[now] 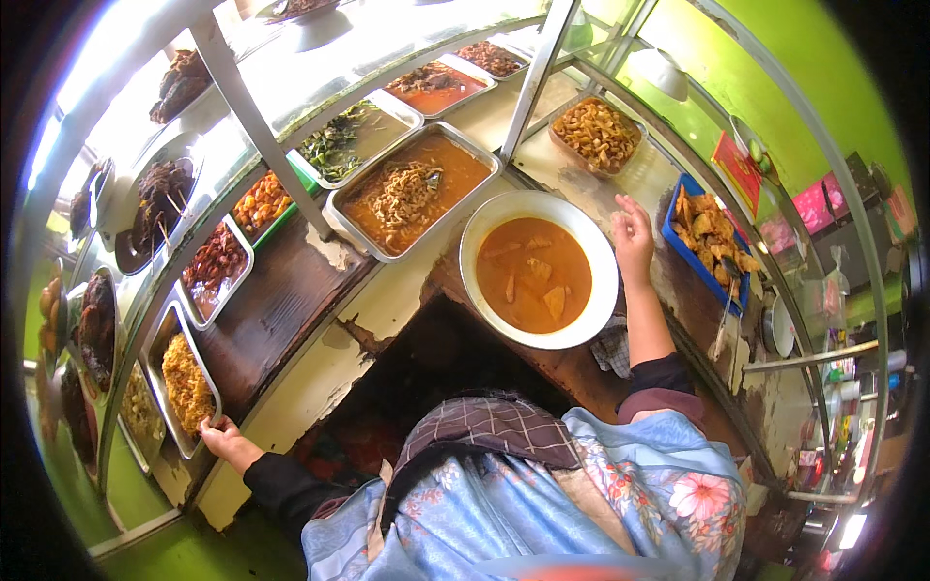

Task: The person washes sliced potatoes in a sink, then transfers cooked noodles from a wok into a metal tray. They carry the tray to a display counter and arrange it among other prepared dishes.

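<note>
At the left of the counter, my left hand [227, 441] is closed, with its fingertips on the near rim of a metal tray [215, 380] of golden fried food [187, 378]. My right hand [633, 235] is raised with its fingers apart and nothing in them. It is just right of a large white bowl [475, 271] of orange-brown curry with pieces in it [536, 271]. Behind the bowl lies a steel tray [349, 208] of brown soupy food with a heap of shreds in the middle. A clear container of fried pieces [596, 134] is beyond my right hand.
A blue tray [684, 254] of fried pieces with tongs [723, 315] stands on the right. Several food trays, including greens [344, 140] and dark red food [215, 266], line the left and back. Metal display posts [257, 121] and plated meats [160, 198] rise on the left.
</note>
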`<state>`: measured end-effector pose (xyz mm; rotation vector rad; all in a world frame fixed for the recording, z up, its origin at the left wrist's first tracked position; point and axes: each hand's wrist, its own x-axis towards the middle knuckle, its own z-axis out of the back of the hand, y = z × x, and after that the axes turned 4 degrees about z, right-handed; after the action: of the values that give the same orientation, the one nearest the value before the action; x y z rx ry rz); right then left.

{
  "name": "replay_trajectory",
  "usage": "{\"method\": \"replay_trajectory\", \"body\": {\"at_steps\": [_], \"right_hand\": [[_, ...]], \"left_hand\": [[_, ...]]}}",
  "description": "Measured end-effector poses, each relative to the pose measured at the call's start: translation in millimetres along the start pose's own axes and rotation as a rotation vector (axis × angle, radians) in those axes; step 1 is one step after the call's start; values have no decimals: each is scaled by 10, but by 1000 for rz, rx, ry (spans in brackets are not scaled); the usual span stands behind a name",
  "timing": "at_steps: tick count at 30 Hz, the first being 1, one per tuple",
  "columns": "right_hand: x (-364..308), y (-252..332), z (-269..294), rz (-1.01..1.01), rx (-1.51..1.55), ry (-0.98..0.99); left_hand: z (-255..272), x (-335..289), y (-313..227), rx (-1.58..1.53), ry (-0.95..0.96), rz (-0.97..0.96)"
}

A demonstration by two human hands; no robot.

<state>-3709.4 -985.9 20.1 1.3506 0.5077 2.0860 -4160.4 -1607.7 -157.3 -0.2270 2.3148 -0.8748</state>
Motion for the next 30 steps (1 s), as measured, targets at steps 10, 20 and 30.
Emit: {"method": "replay_trajectory", "body": {"at_steps": [10, 20, 30], "right_hand": [[-276, 60, -37, -231, 353, 97], [-678, 924, -216, -163, 585, 590], [-1523, 439, 1532, -760, 482, -45]], "left_hand": [[957, -1771, -182, 169, 38, -65], [202, -2965, 422, 458, 644, 299], [-855, -4379, 1739, 882, 1611, 836]]}}
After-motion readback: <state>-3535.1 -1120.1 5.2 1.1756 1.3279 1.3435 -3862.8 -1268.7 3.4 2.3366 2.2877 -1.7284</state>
